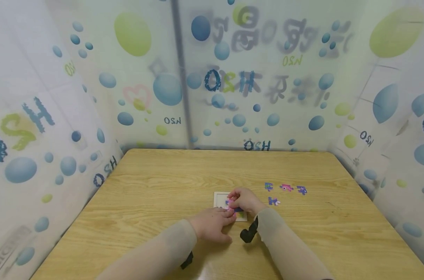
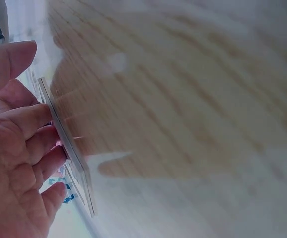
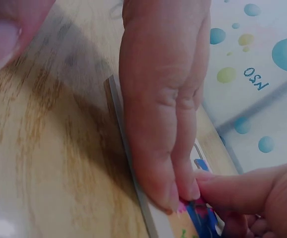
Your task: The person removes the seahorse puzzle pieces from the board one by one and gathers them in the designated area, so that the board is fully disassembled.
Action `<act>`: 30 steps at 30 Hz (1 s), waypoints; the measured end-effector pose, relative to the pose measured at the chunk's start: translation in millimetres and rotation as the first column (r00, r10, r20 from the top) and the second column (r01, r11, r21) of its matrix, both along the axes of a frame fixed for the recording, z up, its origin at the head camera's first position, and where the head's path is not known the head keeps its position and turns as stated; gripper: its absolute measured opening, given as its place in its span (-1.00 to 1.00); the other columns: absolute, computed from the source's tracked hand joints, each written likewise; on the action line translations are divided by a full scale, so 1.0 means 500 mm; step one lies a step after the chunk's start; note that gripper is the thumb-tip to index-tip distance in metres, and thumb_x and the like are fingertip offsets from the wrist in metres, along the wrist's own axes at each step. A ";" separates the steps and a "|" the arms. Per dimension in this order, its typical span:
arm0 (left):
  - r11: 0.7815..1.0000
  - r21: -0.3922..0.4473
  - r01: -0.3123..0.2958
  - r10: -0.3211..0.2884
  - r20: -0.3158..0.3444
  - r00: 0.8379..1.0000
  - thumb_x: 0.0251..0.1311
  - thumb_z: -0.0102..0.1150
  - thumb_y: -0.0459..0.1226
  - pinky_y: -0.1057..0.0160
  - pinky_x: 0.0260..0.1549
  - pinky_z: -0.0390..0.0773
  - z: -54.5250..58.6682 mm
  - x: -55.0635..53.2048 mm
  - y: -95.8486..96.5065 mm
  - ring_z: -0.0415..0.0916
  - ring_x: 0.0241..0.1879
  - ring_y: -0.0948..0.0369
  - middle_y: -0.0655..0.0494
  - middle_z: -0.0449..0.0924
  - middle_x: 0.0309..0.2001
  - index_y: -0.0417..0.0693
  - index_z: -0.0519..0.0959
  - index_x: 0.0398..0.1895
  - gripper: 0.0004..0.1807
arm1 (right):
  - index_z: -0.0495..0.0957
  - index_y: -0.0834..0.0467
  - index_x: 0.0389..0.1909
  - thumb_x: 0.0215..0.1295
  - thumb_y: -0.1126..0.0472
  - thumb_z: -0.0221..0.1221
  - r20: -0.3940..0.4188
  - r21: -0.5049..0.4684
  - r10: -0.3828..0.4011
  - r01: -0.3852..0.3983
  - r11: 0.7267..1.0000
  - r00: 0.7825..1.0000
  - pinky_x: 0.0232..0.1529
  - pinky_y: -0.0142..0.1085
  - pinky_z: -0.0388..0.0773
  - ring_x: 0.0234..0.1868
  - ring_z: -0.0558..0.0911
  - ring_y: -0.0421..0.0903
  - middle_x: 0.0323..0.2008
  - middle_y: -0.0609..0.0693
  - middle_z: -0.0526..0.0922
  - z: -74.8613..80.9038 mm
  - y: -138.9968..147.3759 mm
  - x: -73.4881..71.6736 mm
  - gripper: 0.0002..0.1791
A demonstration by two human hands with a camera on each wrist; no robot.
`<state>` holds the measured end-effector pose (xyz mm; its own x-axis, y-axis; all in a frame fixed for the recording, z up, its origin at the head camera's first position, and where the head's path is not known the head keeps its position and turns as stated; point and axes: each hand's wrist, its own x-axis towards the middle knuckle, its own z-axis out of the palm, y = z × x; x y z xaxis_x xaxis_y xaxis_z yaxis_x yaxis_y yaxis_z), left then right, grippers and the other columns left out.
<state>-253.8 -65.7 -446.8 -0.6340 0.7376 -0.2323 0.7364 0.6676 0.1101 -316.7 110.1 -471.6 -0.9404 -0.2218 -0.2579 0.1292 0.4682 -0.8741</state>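
A small puzzle board with a pale raised rim (image 1: pixel 221 193) lies on the table, with a few colourful pieces in its lower part. My left hand (image 1: pixel 212 224) reaches in from the left. Its fingers lie nearly straight over the pieces and rim, and its thumb is spread off the near side. Over the board's upper right, my right hand (image 1: pixel 247 200) pinches a pink and blue puzzle piece (image 1: pixel 229 202), partly hidden by the fingers. In the right wrist view, the left fingers (image 3: pixel 151 114) touch the board beside the right hand's thumb (image 3: pixel 233 189).
Right of the board lie several loose puzzle pieces: a blue and green one (image 1: pixel 269 186), a pink one with an eye (image 1: pixel 286 187), and purple ones (image 1: pixel 302 189). The wooden table (image 1: pixel 145 186) is walled by printed curtains (image 1: pixel 145 128) at the back and sides.
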 end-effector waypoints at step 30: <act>1.000 0.020 -0.015 0.014 0.037 0.999 0.22 0.02 0.21 0.21 0.39 0.05 0.000 0.002 -0.003 0.02 0.44 0.19 0.14 0.10 0.46 0.05 0.23 0.45 -0.20 | 0.58 0.18 -0.22 0.10 0.42 0.31 0.015 0.001 0.033 -0.033 0.999 0.999 -0.17 -0.23 0.44 -0.29 0.52 -0.04 -0.33 0.05 0.57 -0.001 0.008 -0.010 -0.78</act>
